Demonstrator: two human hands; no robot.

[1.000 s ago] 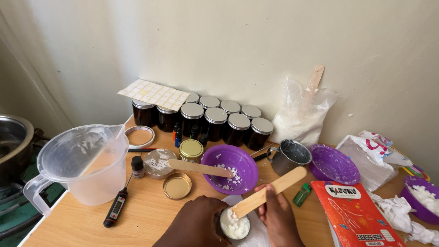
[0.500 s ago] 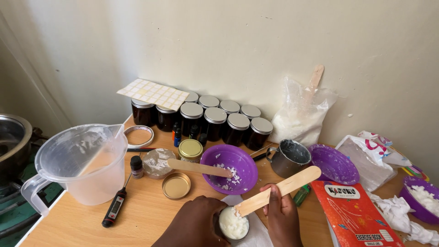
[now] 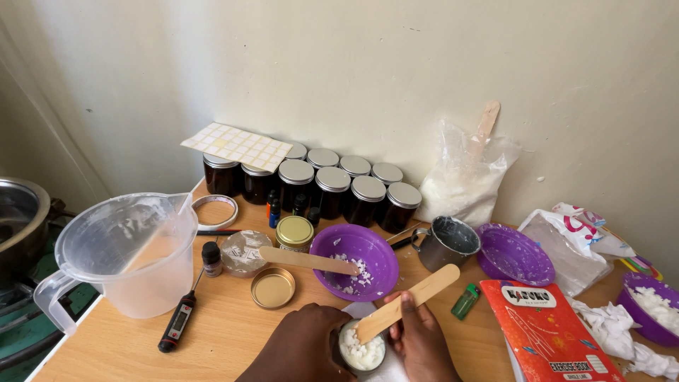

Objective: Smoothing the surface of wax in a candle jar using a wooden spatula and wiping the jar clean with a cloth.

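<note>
Left hand (image 3: 304, 346) wrapped around a small dark jar (image 3: 361, 351) at the near edge of the wooden surface (image 3: 226, 332), fingers closed on its side. Right hand (image 3: 417, 339) pinching a flat wooden stick (image 3: 407, 303), lower end pressed into white flakes heaped to the jar's rim. Just behind, purple bowl (image 3: 357, 260) holding a few white flakes, with a second wooden stick (image 3: 308, 259) laid across its rim. Further left, clear measuring jug (image 3: 124, 251), probe thermometer (image 3: 178, 322), loose gold lid (image 3: 273, 288). Against the wall, rows of lidded dark jars (image 3: 332, 185) and a bag of white flakes (image 3: 463, 180).

Probable hazards: flakes spilling over the brim under firm pressing; jar tipping off the near edge if grip slackens; stick in bowl knocked loose by a passing wrist.
</note>
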